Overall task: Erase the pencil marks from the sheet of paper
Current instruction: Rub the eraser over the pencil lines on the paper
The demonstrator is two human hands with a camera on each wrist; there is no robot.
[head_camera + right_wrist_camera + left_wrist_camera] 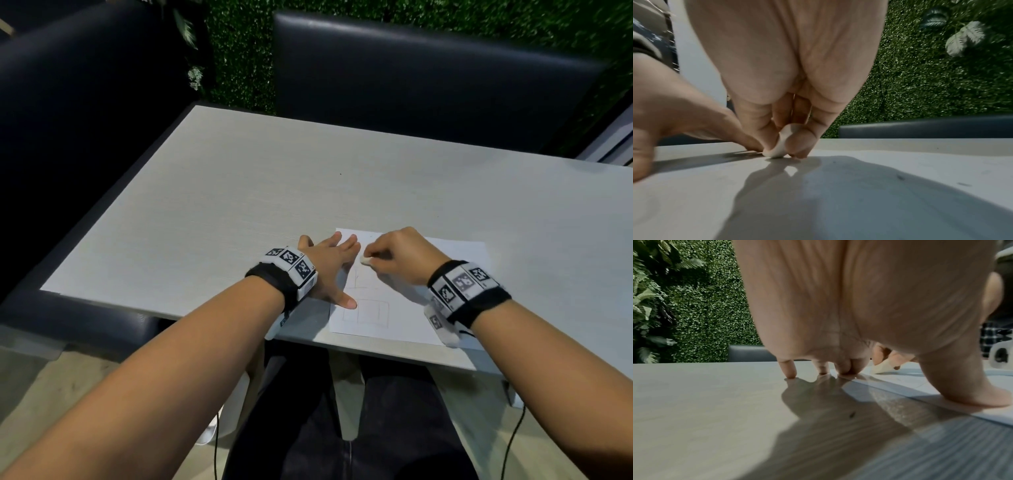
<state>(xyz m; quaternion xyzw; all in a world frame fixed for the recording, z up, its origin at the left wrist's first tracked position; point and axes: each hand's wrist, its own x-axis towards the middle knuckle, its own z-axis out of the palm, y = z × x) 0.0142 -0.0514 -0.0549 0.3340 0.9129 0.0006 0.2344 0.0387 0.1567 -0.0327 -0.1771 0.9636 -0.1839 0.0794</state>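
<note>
Pinching white eraser (365, 261), right hand (397, 255) rubs it on paper (455, 274) at table's (205, 205) 6 o'clock edge; left hand (329, 270) flat, fingers spread, pressing paper's 9 o'clock side.

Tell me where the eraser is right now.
In the head view the white eraser is pinched in the right hand, tip down on the upper left part of the sheet of paper, just right of the left hand's fingertips.
</note>
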